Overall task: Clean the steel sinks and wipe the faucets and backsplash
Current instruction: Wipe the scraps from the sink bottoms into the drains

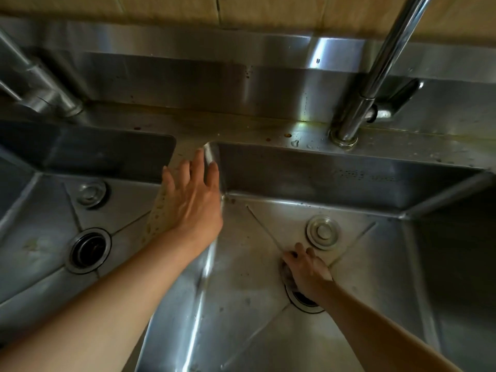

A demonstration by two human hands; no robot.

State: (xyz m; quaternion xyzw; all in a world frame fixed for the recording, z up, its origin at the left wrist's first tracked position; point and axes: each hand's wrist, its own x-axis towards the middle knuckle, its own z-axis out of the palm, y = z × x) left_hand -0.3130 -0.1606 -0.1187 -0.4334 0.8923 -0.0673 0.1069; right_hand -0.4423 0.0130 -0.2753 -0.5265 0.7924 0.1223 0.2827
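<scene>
Two steel sinks lie side by side: the left sink [40, 237] and the right sink [375, 264]. My left hand [193, 200] rests with straight, spread fingers on the divider [212, 154] between them, over a pale dotted cloth [155, 218] that hangs into the left sink. My right hand [308, 269] is down in the right sink at its drain [303, 300], fingers curled round something dark that I cannot make out. The right faucet [375, 76] rises behind that sink. The left faucet [43, 87] stands at the far left. The backsplash [204, 71] shows brown specks.
A round steel overflow cap [323, 232] sits just beyond my right hand, and another cap [91, 193] is in the left sink above its open drain [88, 249]. The ledge [241, 130] behind the sinks carries stains and water drops. Beige wall [268, 12] runs above the backsplash.
</scene>
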